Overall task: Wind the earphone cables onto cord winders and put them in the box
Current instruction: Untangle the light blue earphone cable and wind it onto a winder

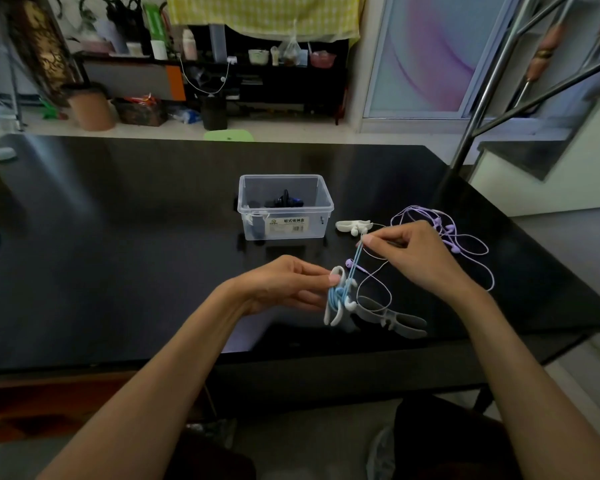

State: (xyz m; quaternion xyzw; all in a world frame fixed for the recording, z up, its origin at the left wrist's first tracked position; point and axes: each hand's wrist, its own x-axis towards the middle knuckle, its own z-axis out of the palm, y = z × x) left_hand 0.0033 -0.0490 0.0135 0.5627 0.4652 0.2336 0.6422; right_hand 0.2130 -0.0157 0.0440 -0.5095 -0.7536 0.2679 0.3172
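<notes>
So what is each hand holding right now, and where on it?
Left hand pinches the white cord winder at its upper end; right hand pinches the blue earphone cable at its stretched free end.

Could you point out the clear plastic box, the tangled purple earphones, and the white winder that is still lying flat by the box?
Clear plastic box (321, 206): head view, right rim.
Tangled purple earphone cable (471, 242): head view, a loop.
Spare white cord winder (352, 224): head view, its middle.

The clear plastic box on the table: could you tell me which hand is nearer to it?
Right. The right hand pinches the blue cable just right of the clear plastic box; the left hand holds the white cord winder nearer the person.
</notes>
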